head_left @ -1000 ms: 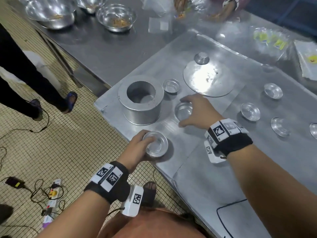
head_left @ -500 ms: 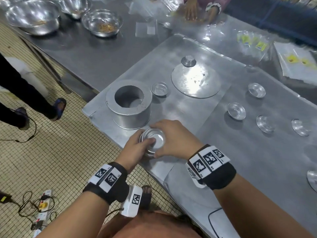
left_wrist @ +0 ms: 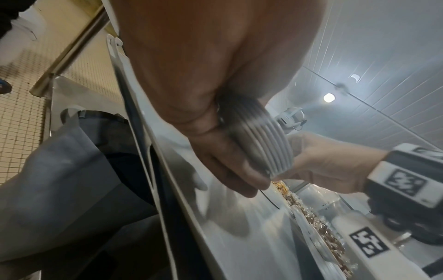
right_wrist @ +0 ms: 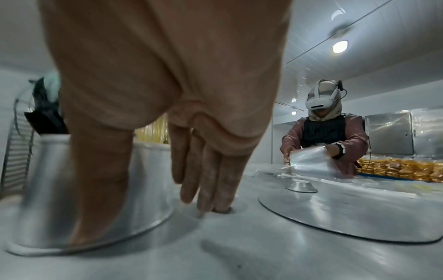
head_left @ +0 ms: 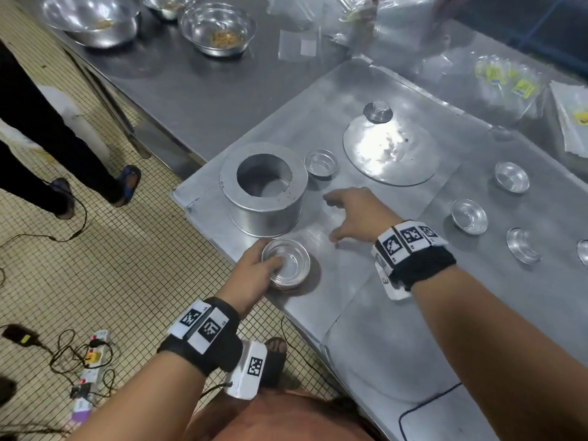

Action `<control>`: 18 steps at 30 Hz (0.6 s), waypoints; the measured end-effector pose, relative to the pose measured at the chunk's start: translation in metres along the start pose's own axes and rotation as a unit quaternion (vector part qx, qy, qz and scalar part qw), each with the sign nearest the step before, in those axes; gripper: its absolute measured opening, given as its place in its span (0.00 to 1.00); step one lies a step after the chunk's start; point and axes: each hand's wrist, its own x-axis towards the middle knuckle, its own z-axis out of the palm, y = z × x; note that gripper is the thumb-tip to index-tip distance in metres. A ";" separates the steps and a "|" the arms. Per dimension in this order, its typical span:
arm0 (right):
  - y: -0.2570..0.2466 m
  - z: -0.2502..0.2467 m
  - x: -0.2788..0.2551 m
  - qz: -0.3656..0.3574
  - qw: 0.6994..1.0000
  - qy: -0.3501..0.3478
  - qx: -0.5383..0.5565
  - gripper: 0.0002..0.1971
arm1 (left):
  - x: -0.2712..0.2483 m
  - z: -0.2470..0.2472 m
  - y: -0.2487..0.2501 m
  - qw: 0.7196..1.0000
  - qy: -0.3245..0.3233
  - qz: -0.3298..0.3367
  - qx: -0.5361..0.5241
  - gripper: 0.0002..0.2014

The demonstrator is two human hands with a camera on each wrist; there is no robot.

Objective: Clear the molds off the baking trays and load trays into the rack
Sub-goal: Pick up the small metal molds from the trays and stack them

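Note:
My left hand (head_left: 254, 265) grips a nested stack of small round metal molds (head_left: 286, 264) at the near edge of a baking tray (head_left: 286, 128); the stack (left_wrist: 261, 140) shows ribbed in the left wrist view. Empty, my right hand (head_left: 331, 219) hovers low over the tray with fingers (right_wrist: 206, 170) straight, just right of a tall ring mold (head_left: 264, 189) and short of one loose small mold (head_left: 320, 162). Several more small molds (head_left: 469, 216) lie on the adjoining tray (head_left: 477, 297) to the right.
A flat round metal disc (head_left: 391, 151) lies behind my right hand with an upturned small mold (head_left: 378, 111) at its far edge. Steel bowls (head_left: 218, 28) and plastic bags (head_left: 506, 81) sit on the table beyond. Another person (right_wrist: 323, 132) works across it. Cables (head_left: 79, 354) lie on the floor.
My right hand carried a small mold from beside the ring mold onto the stack in my left hand, let go, and has moved back out over the tray, empty.

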 end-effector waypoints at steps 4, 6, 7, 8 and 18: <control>0.006 -0.007 0.044 0.015 0.996 0.077 -0.030 0.39 | 0.000 -0.006 0.005 1.000 -0.004 -0.005 -0.016 0.14; 0.008 -0.008 0.069 0.028 0.994 0.095 -0.036 0.41 | -0.002 -0.010 0.009 1.000 -0.003 -0.012 -0.017 0.14; 0.011 -0.009 0.080 0.033 0.993 0.102 -0.049 0.42 | -0.003 -0.011 0.010 1.000 -0.001 -0.013 -0.015 0.15; 0.012 -0.009 0.093 0.034 0.991 0.108 -0.065 0.42 | -0.004 -0.014 0.011 1.000 0.001 -0.014 -0.016 0.16; 0.021 -0.019 0.156 0.050 0.989 0.068 -0.119 0.36 | -0.017 -0.027 0.012 0.996 0.012 -0.055 -0.067 0.15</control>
